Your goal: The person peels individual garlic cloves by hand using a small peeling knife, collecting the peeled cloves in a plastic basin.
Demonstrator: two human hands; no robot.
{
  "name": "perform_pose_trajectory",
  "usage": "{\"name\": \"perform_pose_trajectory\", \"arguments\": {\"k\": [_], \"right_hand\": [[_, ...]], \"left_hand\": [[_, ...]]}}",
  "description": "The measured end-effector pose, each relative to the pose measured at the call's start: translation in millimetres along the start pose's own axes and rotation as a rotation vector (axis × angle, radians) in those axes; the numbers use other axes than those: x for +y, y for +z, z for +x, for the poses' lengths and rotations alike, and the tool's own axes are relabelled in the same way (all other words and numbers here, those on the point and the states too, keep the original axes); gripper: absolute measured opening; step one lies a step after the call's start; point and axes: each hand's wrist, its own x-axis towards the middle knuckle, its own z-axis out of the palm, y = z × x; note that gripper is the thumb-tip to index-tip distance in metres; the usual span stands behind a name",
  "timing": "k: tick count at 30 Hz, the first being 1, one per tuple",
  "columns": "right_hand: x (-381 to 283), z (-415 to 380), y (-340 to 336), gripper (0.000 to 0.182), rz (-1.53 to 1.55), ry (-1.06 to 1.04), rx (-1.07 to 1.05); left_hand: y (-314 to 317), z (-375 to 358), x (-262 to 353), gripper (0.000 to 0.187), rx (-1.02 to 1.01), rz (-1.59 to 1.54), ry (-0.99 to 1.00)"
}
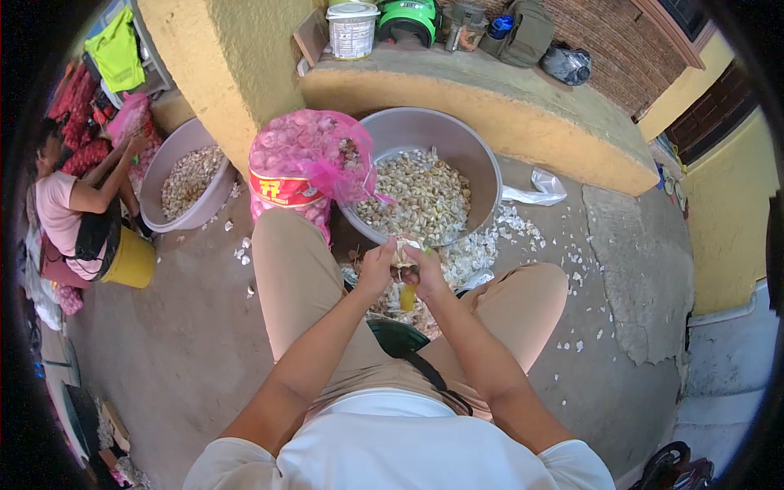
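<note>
Between my knees, both hands meet at the near rim of a large grey tub (490, 175). My left hand (376, 269) is closed around a pale garlic bulb (403, 251). My right hand (429, 276) presses against the same bulb from the other side, fingers bent. A flat yellow piece (407, 297) hangs below the right fingers; its kind is not clear. Loose garlic cloves (420, 192) fill the tub's bottom. Left of it stands a pink mesh sack (298, 147) full of garlic bulbs, its top open.
Papery garlic skins (474, 257) lie heaped under my hands and scattered rightward. A white plastic bag (539, 189) lies by the ledge (490, 110). At left, a person (77, 200) sits on a yellow bucket (131, 260) beside another tub (200, 214) of garlic.
</note>
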Motion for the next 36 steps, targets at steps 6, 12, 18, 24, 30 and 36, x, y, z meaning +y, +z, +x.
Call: {"name": "perform_pose_trajectory", "arguments": {"k": [6,12,18,24,30,36], "right_hand": [[-1,0,0,0.035,0.043,0.007,-0.068],[-11,-1,9,0.032,-0.21,-0.115,-0.084],[-3,13,1,0.027,-0.652,-0.373,0.05],[5,12,-1,0.02,-0.738,-0.521,0.09],[-4,3,7,0.018,-0.354,-0.236,0.037],[-5,2,10,0.019,-0.233,-0.193,0.044]], "left_hand": [[0,-4,4,0.044,-0.023,-0.063,-0.03],[-1,-4,13,0.044,0.01,0.043,0.082],[-6,0,7,0.034,0.084,0.388,0.216],[-8,3,11,0.036,0.028,0.328,0.029],[-14,6,8,0.038,-0.006,0.152,-0.051],[-7,4,10,0.037,-0.004,0.036,-0.082]]}}
